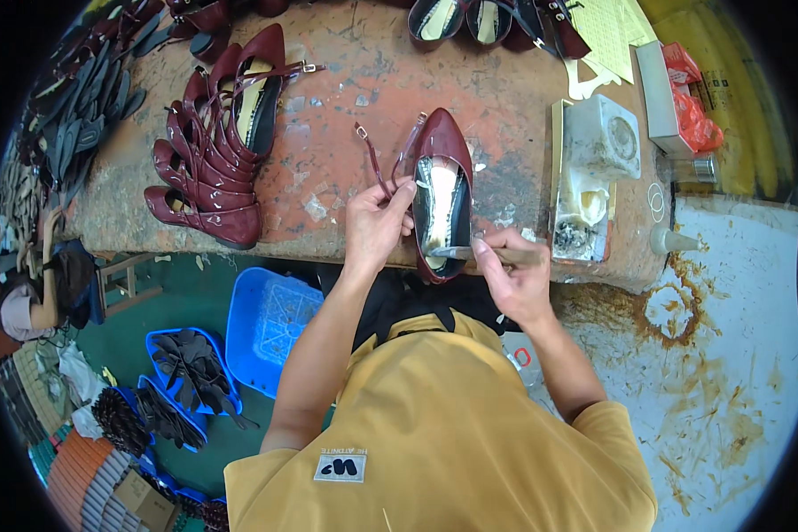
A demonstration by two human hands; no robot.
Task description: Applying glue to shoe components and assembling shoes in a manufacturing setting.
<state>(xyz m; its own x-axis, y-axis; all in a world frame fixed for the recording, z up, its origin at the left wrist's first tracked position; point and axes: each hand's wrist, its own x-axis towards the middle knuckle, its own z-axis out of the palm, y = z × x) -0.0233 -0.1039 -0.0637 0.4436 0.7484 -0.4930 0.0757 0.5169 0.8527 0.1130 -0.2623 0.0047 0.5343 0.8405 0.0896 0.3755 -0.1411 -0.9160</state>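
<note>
A dark red pointed flat shoe (446,136) lies at the table's near edge, toe pointing away from me. Its pale insole area (441,191) shows inside a black lining. My left hand (379,222) is closed, pinching the shoe's left upper edge by the base of a thin buckled strap (371,160). In my closed right hand (516,277) is a slim brush (505,255) with a wooden-looking handle. Its tip reaches into the shoe near the heel; the bristles are hard to make out.
Several matching shoes (208,197) stand stacked at the left of the worktable (346,53). On the right are a dirty pale block-shaped container (605,133) and a glue-stained tray (556,182). Blue bins (239,346) stand on the floor at left; another person (40,293) sits beyond.
</note>
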